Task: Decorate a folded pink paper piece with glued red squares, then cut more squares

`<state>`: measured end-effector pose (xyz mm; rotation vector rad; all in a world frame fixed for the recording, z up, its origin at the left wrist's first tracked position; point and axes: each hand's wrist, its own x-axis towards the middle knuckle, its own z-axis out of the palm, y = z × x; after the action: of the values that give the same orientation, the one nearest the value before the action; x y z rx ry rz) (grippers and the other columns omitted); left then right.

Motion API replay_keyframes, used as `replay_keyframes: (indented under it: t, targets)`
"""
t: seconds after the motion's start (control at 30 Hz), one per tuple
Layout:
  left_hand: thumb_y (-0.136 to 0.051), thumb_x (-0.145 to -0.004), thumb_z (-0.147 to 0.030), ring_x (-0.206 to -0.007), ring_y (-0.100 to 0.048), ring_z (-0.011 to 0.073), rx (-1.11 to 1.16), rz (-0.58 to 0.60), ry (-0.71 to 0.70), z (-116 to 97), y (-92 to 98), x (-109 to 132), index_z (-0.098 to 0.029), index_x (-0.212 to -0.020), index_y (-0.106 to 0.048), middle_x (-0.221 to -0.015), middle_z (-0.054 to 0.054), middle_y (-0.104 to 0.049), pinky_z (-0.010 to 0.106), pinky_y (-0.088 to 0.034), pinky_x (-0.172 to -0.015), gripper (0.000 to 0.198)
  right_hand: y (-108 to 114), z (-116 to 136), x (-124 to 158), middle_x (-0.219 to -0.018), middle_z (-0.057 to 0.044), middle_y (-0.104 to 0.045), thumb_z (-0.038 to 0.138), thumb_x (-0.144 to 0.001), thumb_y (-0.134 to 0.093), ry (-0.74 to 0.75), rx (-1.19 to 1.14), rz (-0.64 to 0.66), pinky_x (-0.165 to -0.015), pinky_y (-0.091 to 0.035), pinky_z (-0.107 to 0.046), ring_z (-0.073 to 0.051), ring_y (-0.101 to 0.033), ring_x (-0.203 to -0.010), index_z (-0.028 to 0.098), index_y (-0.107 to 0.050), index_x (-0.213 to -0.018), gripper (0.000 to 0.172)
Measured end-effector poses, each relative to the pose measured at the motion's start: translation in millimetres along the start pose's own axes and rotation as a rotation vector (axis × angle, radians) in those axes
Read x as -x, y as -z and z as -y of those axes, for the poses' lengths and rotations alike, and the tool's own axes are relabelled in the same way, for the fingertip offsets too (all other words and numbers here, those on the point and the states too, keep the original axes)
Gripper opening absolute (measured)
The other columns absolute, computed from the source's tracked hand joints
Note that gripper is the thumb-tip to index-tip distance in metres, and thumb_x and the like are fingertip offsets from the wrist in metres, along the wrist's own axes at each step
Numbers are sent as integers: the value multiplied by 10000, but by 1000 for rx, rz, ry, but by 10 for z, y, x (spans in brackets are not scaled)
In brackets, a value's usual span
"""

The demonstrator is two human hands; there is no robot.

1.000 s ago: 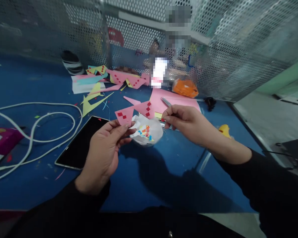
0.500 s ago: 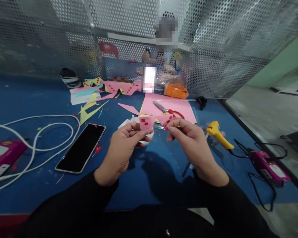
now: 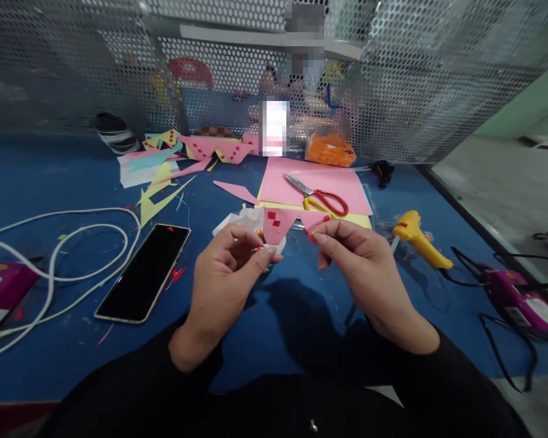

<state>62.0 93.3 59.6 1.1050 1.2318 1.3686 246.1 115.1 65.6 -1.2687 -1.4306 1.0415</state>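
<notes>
A pink paper cut-out shaped like glasses (image 3: 278,228), with small red squares stuck on it, is held up in front of me. My right hand (image 3: 360,258) pinches its right end between thumb and fingers. With fingers curled, my left hand (image 3: 231,274) has its thumb at the lower edge of the left lens shape; a tiny red bit shows by its fingertips. Behind the cut-out lies crumpled white paper (image 3: 231,222). Beyond that, red-handled scissors (image 3: 317,193) rest on pink paper sheets (image 3: 283,173), with a yellow-handled tool (image 3: 313,205) partly hidden beside them.
A yellow glue gun (image 3: 420,240) and a purple power strip (image 3: 523,298) are on the right. To the left lie a phone (image 3: 144,274), a white cable (image 3: 55,267) and paper scraps (image 3: 159,194). Other decorated paper glasses (image 3: 214,149) stand before the perforated metal screen (image 3: 228,58).
My left thumb has slid down to the cut-out's lower edge, so more of the left lens shape shows. My right hand keeps its pinch. The view has shifted slightly.
</notes>
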Motion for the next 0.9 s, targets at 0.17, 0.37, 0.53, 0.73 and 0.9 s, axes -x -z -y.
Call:
replay_keyframes:
  t: [0.17,0.37,0.53,0.73,0.9]
  targets:
    - [-781,-823,-279,-721,-751,173,-53,53,46,29,15,-6,-199,-834,-773,-750,35,-783,226,-559,-633,81,-6,19,21,-568,46,-596,285,-876,-667,2,12,33,-543,-453,-266,-112,-560,-519,190,-689,-840,104]
    - [-785,-828,-289,-715,-743,162,-70,25,45,69,32,-9,-209,-857,-813,-767,39,-797,216,-556,-625,90,-4,15,39,-817,-34,-687,253,-882,-649,125,111,-43,-619,-524,-298,-173,-672,-759,201,-682,-775,124]
    - [-778,-834,-292,-762,-750,175,-40,-23,37,84,9,14,-216,-891,-813,-830,45,-804,227,-574,-635,101,-89,8,103,-1222,-123,-673,192,-892,-633,417,289,-252,-887,-569,-431,-277,-612,-1228,224,-710,-866,88]
    - [-815,-785,-246,-724,-758,170,43,40,83,73,-48,53,-204,-833,-811,-770,39,-797,222,-573,-632,64,-231,-35,190,-1330,-104,-649,175,-909,-630,494,285,-169,-1086,-464,-524,-275,-601,-1266,245,-726,-892,120]
    - [-822,-763,-213,-693,-742,150,71,61,73,64,-52,54,-208,-795,-809,-743,20,-793,228,-588,-672,34,-268,-56,190,-1363,-89,-651,153,-900,-636,483,269,-160,-1154,-376,-585,-288,-494,-1392,263,-729,-877,146]
